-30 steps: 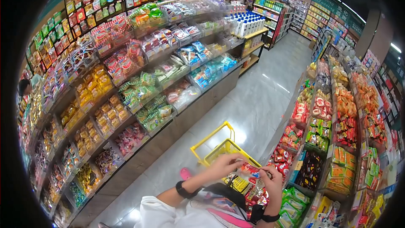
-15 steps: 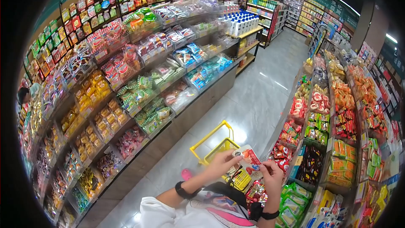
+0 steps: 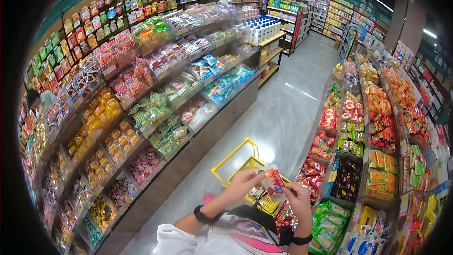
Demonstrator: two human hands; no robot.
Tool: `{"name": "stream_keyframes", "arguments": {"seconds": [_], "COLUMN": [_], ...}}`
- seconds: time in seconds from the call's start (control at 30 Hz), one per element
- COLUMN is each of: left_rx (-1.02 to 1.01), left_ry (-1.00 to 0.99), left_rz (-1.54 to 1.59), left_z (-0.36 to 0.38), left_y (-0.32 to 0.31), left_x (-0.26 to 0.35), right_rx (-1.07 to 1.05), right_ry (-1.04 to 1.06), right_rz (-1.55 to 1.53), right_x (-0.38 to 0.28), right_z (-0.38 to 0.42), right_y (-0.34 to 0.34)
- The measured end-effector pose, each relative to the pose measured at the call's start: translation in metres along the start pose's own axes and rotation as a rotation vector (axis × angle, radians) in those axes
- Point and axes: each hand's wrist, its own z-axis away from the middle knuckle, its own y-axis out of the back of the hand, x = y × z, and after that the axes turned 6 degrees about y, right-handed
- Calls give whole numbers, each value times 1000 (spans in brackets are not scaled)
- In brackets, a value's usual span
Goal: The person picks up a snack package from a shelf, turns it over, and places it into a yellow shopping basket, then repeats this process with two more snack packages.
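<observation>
Between my two hands is a small red and white packet (image 3: 273,182), held up over the yellow basket. My left hand (image 3: 244,182) pinches its upper left side, and my right hand (image 3: 298,197) has its fingers closed on the right edge. Part of a yellow shopping basket (image 3: 250,164) with a raised yellow handle shows behind and below the hands. Black bands circle both of my wrists.
Tiered bins of wrapped snacks (image 3: 163,94) run along the left. More candy bins (image 3: 351,151) line the right side. White bottles with blue caps (image 3: 264,29) stand on a shelf ahead. Another person (image 3: 35,99) is at the far left.
The packet has tilted to a steeper angle between my hands. My right hand has shifted slightly left, and the camera view has moved a little.
</observation>
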Motion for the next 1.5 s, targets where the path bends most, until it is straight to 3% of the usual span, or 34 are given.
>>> {"name": "stream_keyframes", "arguments": {"seconds": [0.3, 0.8, 0.9, 1.0, 1.1, 1.2, 1.5], "left_rx": [34, -27, -36, -108, -164, -231, -256], "left_ry": [24, 25, -82, -50, -17, 159, 33], "left_rz": [-84, -211, -96, -351, -388, -675, -334], "left_z": [1, 9, 10, 20, 10, 8, -12], "left_y": [3, -1, -13, -17, -13, -7, 21], "left_x": [-8, -10, -2, 30, 5, 17, -23], "right_rx": [-19, 131, 177, 199, 190, 181, 82], "right_ry": [70, 130, 118, 108, 117, 141, 27], "right_rz": [96, 142, 198, 139, 113, 102, 102], "right_x": [-1, -3, -12, -11, -9, -11, -13], "right_z": [13, 23, 22, 23, 23, 20, 10], "right_y": [0, -3, -1, -1, -3, -9, -27]}}
